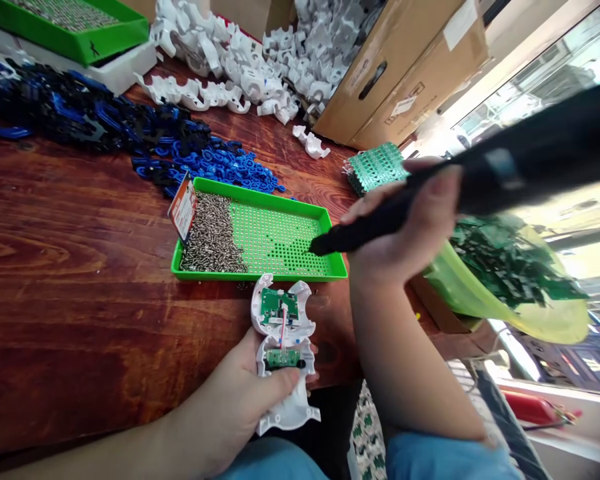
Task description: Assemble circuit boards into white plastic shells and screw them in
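Note:
My left hand (245, 390) grips a white plastic housing (285, 353) at the table's near edge, thumb pressed on its lower part. Two small green circuit boards joined by a red wire sit inside the housing. My right hand (405, 227) is wrapped round a black electric screwdriver (480, 180). Its tip rests over the green screw tray (260, 272), at the right side of the tray's dotted grid. A heap of small silver screws (210, 233) fills the tray's left part.
Blue and black plastic parts (130, 133) lie heaped at the back left, white housings (240, 67) at the back centre. Cardboard boxes (405, 73) stand behind. A yellow-green bowl of green circuit boards (510, 273) sits at the right, a stack of boards (377, 167) beyond it.

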Available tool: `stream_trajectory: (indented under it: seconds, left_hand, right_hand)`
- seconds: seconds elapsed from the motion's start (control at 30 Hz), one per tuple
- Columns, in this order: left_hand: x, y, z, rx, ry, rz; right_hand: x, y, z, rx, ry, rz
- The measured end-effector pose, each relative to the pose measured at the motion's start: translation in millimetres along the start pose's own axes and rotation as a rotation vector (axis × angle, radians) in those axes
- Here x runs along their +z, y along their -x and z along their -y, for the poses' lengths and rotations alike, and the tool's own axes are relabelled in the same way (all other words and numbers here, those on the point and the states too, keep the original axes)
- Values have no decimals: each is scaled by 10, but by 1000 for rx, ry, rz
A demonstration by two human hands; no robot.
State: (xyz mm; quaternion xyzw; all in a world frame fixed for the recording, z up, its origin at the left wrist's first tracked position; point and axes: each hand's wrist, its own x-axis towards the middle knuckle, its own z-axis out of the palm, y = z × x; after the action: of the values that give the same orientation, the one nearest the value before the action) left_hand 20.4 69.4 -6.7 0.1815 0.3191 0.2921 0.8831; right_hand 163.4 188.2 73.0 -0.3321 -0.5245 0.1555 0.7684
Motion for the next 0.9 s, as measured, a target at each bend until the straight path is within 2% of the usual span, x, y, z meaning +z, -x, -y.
stream_trajectory:
  seconds: [0.1,0.2,0.33,0.63,0.9]
  left_hand:
    - [10,23,-44,-16,39,50]
    - [11,37,-62,-25,50,78]
    - [6,42,-51,-45,87,71]
    - [-6,36,-34,-85,137,87]
    - [42,56,-61,-99,112,7]
  right_hand:
    - [57,-99,-382,15,92,48]
    - [108,-101,-542,50,71,49]
    - [161,-29,-511,49,5,-1]
    - [149,-42,-520,42,32,0]
    - [138,-43,-491,92,40,36]
